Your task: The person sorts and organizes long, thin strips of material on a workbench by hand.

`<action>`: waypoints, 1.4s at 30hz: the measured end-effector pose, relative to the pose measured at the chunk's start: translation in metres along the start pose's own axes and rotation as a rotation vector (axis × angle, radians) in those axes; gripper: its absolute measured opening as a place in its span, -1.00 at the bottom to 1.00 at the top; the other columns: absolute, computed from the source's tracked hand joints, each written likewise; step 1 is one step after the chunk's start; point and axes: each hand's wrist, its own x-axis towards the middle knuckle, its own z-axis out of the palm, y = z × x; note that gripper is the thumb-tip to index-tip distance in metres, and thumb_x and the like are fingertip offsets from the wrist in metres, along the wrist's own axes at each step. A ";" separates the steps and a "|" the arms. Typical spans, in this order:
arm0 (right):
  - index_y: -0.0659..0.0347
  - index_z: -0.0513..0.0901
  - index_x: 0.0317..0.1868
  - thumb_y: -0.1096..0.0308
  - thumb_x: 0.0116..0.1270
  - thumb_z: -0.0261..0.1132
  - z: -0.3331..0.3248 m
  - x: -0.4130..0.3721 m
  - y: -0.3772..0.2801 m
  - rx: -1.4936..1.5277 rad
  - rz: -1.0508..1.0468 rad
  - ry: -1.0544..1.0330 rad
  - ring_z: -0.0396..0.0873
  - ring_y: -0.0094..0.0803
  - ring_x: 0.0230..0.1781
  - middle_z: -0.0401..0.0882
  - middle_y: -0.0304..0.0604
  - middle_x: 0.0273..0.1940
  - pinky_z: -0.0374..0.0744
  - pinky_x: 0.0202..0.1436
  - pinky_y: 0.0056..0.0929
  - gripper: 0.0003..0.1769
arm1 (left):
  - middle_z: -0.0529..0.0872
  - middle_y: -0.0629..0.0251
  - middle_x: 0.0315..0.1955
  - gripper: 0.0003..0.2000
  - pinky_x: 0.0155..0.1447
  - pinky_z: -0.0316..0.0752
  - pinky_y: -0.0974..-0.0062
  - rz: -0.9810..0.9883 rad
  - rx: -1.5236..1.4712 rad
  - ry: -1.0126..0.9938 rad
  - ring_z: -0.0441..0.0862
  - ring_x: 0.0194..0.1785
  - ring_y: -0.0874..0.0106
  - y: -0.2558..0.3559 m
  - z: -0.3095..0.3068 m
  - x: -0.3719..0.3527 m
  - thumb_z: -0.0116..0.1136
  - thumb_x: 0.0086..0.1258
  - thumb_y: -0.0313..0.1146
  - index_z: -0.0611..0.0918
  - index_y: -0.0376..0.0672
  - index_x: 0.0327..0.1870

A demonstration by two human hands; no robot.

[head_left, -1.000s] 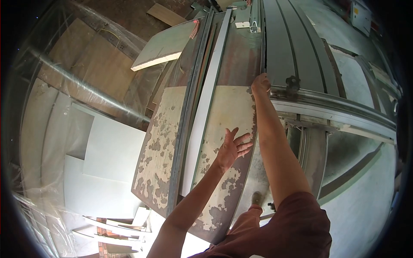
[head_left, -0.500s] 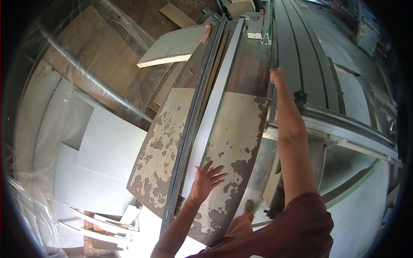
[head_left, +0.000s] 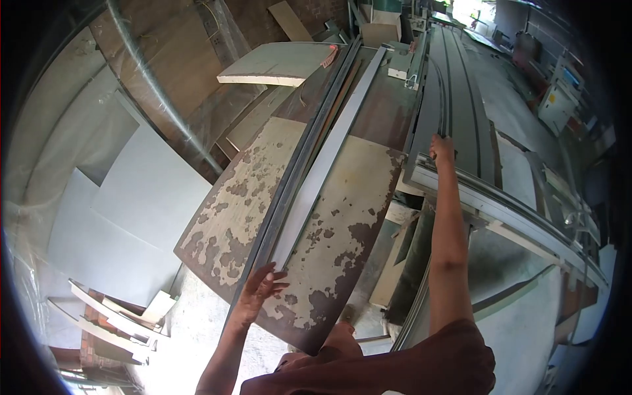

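Note:
A long white strip [head_left: 329,148] lies lengthwise along the worn, patchy saw table [head_left: 355,184], beside a dark metal rail [head_left: 289,155]. My left hand [head_left: 257,296] is at the near end of the strip, fingers apart, with its fingertips right by the strip's end. Out to the right, my right hand [head_left: 443,148] is closed at the left end of the metal crossbar [head_left: 507,194] on the grooved sliding table [head_left: 454,85]. A dark bit of a knob shows at its fingers; the rest is hidden by the hand.
A thick pale board [head_left: 276,64] rests beyond the rail at the back left. White sheets [head_left: 145,197] lean at the left under clear plastic. Curved offcuts [head_left: 108,313] lie at the lower left. A white machine box [head_left: 559,105] stands far right.
My left hand has come down and left to the strip's near end. My right hand has moved nearer and closed at the crossbar's knob. The view has tilted up and turned.

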 end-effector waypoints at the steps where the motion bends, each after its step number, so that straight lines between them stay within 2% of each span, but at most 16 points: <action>1: 0.22 0.34 -0.55 0.38 0.20 0.10 -0.005 -0.021 -0.001 0.016 -0.035 -0.013 0.21 -0.54 -0.79 0.25 -0.28 -0.70 0.20 -0.74 -0.48 -0.80 | 0.54 0.11 -0.02 -0.31 0.05 0.40 0.43 0.004 0.030 0.018 0.55 -0.04 0.36 0.008 -0.007 -0.011 0.02 0.27 0.11 0.25 -0.26 0.24; 6: 0.22 0.35 -0.46 0.36 0.21 0.11 -0.021 -0.130 0.007 0.034 -0.166 -0.073 0.25 -0.54 -0.79 0.28 -0.29 -0.68 0.23 -0.74 -0.49 -0.84 | 0.52 0.06 -0.01 -0.35 0.06 0.40 0.46 0.072 -0.031 0.061 0.56 -0.07 0.36 -0.001 -0.063 -0.065 0.04 0.28 0.05 0.26 -0.30 0.22; 10: 0.20 0.34 -0.41 0.35 0.23 0.11 -0.021 -0.238 0.033 -0.015 -0.099 -0.102 0.25 -0.55 -0.78 0.26 -0.32 -0.68 0.24 -0.75 -0.50 -0.86 | 0.55 0.05 -0.06 -0.44 0.03 0.43 0.41 0.171 0.016 0.078 0.57 -0.07 0.32 -0.040 -0.126 -0.110 0.02 0.32 -0.03 0.30 -0.27 0.19; 11: 0.19 0.33 -0.39 0.35 0.24 0.11 -0.022 -0.263 0.038 -0.003 -0.040 -0.154 0.25 -0.56 -0.78 0.24 -0.33 -0.68 0.24 -0.75 -0.50 -0.86 | 0.56 0.02 -0.09 -0.49 -0.02 0.47 0.40 0.239 0.227 0.154 0.58 -0.10 0.30 -0.066 -0.148 -0.114 0.02 0.34 -0.09 0.31 -0.26 0.17; 13: 0.18 0.33 -0.37 0.32 0.29 0.11 -0.007 -0.333 0.038 -0.018 -0.093 -0.070 0.23 -0.58 -0.78 0.23 -0.34 -0.67 0.23 -0.74 -0.51 -0.84 | 0.57 -0.08 -0.13 -0.60 -0.18 0.53 0.41 0.392 0.543 0.294 0.62 -0.19 0.24 -0.082 -0.169 -0.139 0.02 0.36 -0.26 0.34 -0.25 0.14; 14: 0.17 0.34 -0.36 0.28 0.32 0.11 -0.002 -0.358 0.046 -0.004 -0.031 -0.035 0.22 -0.60 -0.77 0.22 -0.35 -0.66 0.22 -0.74 -0.53 -0.82 | 0.61 0.03 -0.16 -0.59 -0.12 0.49 0.43 0.333 0.506 0.366 0.61 -0.17 0.31 -0.103 -0.179 -0.146 0.09 0.32 -0.29 0.37 -0.23 0.15; 16: 0.17 0.35 -0.36 0.26 0.33 0.11 0.008 -0.421 0.042 0.095 -0.035 -0.077 0.21 -0.62 -0.77 0.22 -0.36 -0.66 0.21 -0.74 -0.55 -0.81 | 0.61 0.00 -0.15 -0.58 -0.16 0.51 0.45 0.295 0.526 0.417 0.63 -0.19 0.30 -0.142 -0.196 -0.151 0.10 0.30 -0.30 0.37 -0.23 0.14; 18: 0.16 0.34 -0.36 0.25 0.33 0.11 0.011 -0.462 0.047 0.106 -0.014 -0.085 0.20 -0.63 -0.77 0.21 -0.37 -0.65 0.22 -0.74 -0.55 -0.80 | 0.56 -0.09 -0.11 -0.50 -0.21 0.53 0.40 0.236 0.455 0.361 0.63 -0.23 0.24 -0.163 -0.199 -0.157 0.13 0.28 -0.22 0.30 -0.25 0.18; 20: 0.16 0.34 -0.36 0.24 0.33 0.11 0.008 -0.499 0.056 0.113 0.008 -0.083 0.20 -0.65 -0.76 0.20 -0.39 -0.65 0.22 -0.74 -0.56 -0.80 | 0.58 -0.10 -0.16 -0.46 -0.22 0.52 0.38 0.138 0.189 0.220 0.64 -0.27 0.24 -0.173 -0.194 -0.163 0.11 0.29 -0.18 0.26 -0.26 0.19; 24: 0.15 0.33 -0.29 0.25 0.33 0.10 -0.001 -0.561 0.052 0.104 -0.025 -0.080 0.17 -0.68 -0.75 0.18 -0.41 -0.64 0.20 -0.72 -0.61 -0.82 | 0.62 -0.08 -0.27 -0.45 -0.23 0.50 0.40 0.278 0.344 0.176 0.64 -0.27 0.29 -0.205 -0.196 -0.157 0.09 0.30 -0.15 0.24 -0.29 0.20; 28: 0.15 0.32 -0.23 0.26 0.34 0.09 -0.014 -0.619 0.037 0.134 0.020 -0.055 0.10 -0.71 -0.75 0.15 -0.44 -0.64 0.15 -0.72 -0.65 -0.82 | 0.62 -0.09 -0.25 -0.43 -0.15 0.48 0.43 0.167 0.319 0.141 0.62 -0.20 0.28 -0.201 -0.201 -0.155 0.08 0.30 -0.16 0.22 -0.36 0.20; 30: 0.17 0.32 -0.24 0.27 0.34 0.07 -0.018 -0.642 0.027 0.134 0.027 -0.052 0.09 -0.73 -0.75 0.14 -0.44 -0.64 0.14 -0.72 -0.67 -0.84 | 0.63 -0.04 -0.26 -0.43 -0.13 0.46 0.46 0.032 0.305 0.100 0.60 -0.20 0.31 -0.199 -0.200 -0.153 0.10 0.29 -0.19 0.24 -0.40 0.18; 34: 0.19 0.34 -0.21 0.30 0.33 0.06 -0.031 -0.664 0.024 0.155 0.057 -0.072 0.09 -0.74 -0.74 0.14 -0.44 -0.63 0.12 -0.72 -0.68 -0.85 | 0.63 0.03 -0.30 -0.43 -0.11 0.45 0.47 0.026 0.269 0.104 0.58 -0.24 0.35 -0.212 -0.194 -0.147 0.11 0.28 -0.21 0.25 -0.44 0.17; 37: 0.21 0.36 -0.14 0.32 0.32 0.06 -0.032 -0.681 0.021 0.142 0.105 -0.033 0.10 -0.73 -0.73 0.17 -0.43 -0.63 0.12 -0.71 -0.68 -0.82 | 0.63 0.11 -0.35 -0.45 -0.20 0.48 0.49 0.107 0.314 0.110 0.57 -0.31 0.41 -0.212 -0.192 -0.145 0.11 0.28 -0.22 0.27 -0.42 0.16; 40: 0.22 0.36 -0.08 0.33 0.31 0.06 -0.035 -0.694 0.028 0.133 0.132 -0.039 0.11 -0.72 -0.73 0.19 -0.40 -0.63 0.13 -0.71 -0.67 -0.78 | 0.62 0.21 -0.37 -0.50 -0.43 0.49 0.59 -0.002 0.195 0.060 0.54 -0.41 0.54 -0.205 -0.191 -0.145 0.11 0.27 -0.26 0.31 -0.37 0.13; 42: 0.23 0.36 -0.08 0.34 0.30 0.07 -0.035 -0.703 0.027 0.133 0.151 -0.039 0.12 -0.71 -0.73 0.20 -0.39 -0.62 0.13 -0.71 -0.67 -0.77 | 0.61 0.23 -0.37 -0.52 -0.40 0.48 0.58 -0.032 0.194 0.054 0.53 -0.41 0.55 -0.186 -0.187 -0.155 0.11 0.28 -0.26 0.33 -0.36 0.12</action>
